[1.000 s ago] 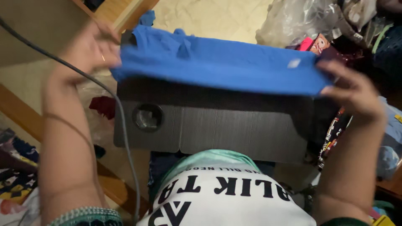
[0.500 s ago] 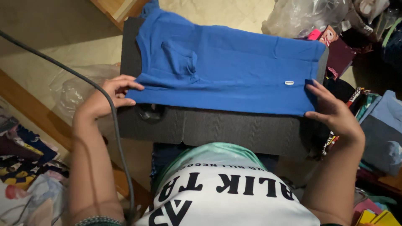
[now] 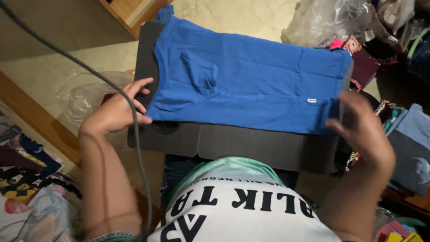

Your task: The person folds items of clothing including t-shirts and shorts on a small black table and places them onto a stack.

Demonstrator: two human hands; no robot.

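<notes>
A blue shirt [image 3: 251,85] with a chest pocket lies spread flat on a dark grey folding board [image 3: 251,143] that rests across my lap. My left hand [image 3: 114,114] sits at the shirt's left edge, fingers spread on the board's left panel and thumb by the shirt's lower left corner. My right hand [image 3: 365,130] is blurred at the shirt's lower right corner, fingers apart, holding nothing that I can see. A small white label shows near the shirt's right hem.
A grey cable [image 3: 80,67] runs from the top left down over my left wrist. Clear plastic bags lie at the left [image 3: 76,96] and top right [image 3: 322,20]. Patterned clothes [image 3: 27,179] pile at the lower left, folded garments [image 3: 412,139] at the right.
The shirt, held up by both hands a second ago, now lies flat on the board. Both hands have let go of its hem and stay at its edges.
</notes>
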